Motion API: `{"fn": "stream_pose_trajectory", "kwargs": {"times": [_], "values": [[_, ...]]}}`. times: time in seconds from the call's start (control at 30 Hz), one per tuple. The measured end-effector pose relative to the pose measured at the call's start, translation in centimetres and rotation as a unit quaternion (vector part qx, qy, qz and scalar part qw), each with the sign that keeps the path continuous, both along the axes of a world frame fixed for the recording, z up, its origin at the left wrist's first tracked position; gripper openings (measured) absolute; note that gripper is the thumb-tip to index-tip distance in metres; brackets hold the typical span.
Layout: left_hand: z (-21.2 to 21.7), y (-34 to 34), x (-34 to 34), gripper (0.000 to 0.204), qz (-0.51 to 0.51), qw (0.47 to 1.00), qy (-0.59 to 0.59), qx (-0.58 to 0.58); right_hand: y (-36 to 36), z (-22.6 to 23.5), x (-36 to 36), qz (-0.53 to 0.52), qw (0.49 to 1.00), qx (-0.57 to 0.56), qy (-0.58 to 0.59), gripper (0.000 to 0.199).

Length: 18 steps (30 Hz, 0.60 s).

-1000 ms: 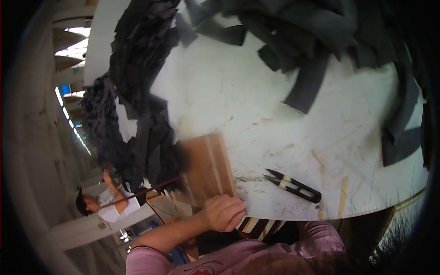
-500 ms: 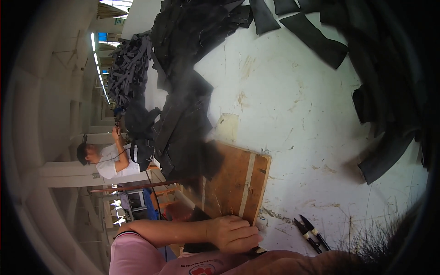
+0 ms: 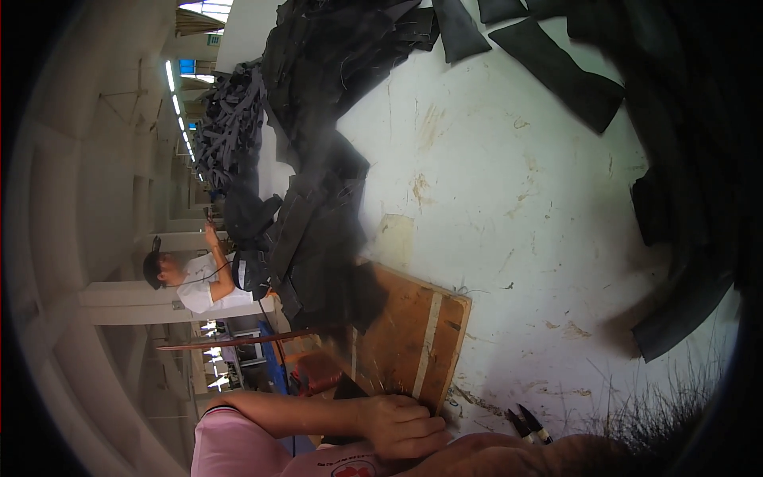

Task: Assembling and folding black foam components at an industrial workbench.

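My left hand [image 3: 405, 427] is at the lower middle, beside the near end of a brown wooden board [image 3: 445, 326] with pale strips across it. Its fingers are curled in and closed. Whatever they may hold is hidden under them. A dark edge shows by the wrist, too little to name. Just right of the hand, two slim black pointed implements [image 3: 533, 423] with pale bands lie side by side on the white table [image 3: 477, 191], partly covered from below. Dark fabric pieces [image 3: 318, 230] overlap the board's far left part. My right hand does not show.
More dark cut fabric lies along the table's far left and right sides, including a strip [image 3: 683, 322] at the right. A heap of narrow dark strips [image 3: 230, 119] is at the upper left. Beyond the table a person in a white shirt [image 3: 203, 282] holds something small.
The view has shifted, so most of the scene sits slightly lower. My left hand appears a little lower, still closed. The pointed implements are more covered now. The fabric stays in place.
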<state>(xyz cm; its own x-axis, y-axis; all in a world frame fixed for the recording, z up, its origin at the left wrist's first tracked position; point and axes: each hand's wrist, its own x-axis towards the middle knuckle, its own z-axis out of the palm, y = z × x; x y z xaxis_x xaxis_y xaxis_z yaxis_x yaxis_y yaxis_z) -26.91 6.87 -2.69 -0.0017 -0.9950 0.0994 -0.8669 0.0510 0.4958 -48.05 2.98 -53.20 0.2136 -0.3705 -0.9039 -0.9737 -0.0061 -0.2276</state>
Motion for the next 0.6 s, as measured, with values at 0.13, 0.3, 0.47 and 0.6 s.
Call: {"fn": "stream_pose_trajectory", "kwargs": {"times": [0.13,0.3,0.47,0.6], "values": [[0.0,0.0,0.0,0.028,-0.002,1.0,-0.01,-0.001,0.0,-0.2,0.0,-0.005,1.0,0.0,0.003,0.031],[0.0,0.1,-0.1,0.027,0.008,1.0,0.005,0.005,0.0,0.3,-0.5,-0.017,1.0,-0.001,0.004,0.031],[-0.5,-0.3,-0.5,0.027,0.04,0.998,0.0,-0.039,0.9,3.6,-0.7,-0.028,0.999,-0.014,-0.029,0.03],[-0.5,-0.8,-0.9,0.028,0.062,0.996,-0.004,-0.067,2.9,9.1,-0.6,-0.03,0.997,-0.019,-0.068,0.03]]}}
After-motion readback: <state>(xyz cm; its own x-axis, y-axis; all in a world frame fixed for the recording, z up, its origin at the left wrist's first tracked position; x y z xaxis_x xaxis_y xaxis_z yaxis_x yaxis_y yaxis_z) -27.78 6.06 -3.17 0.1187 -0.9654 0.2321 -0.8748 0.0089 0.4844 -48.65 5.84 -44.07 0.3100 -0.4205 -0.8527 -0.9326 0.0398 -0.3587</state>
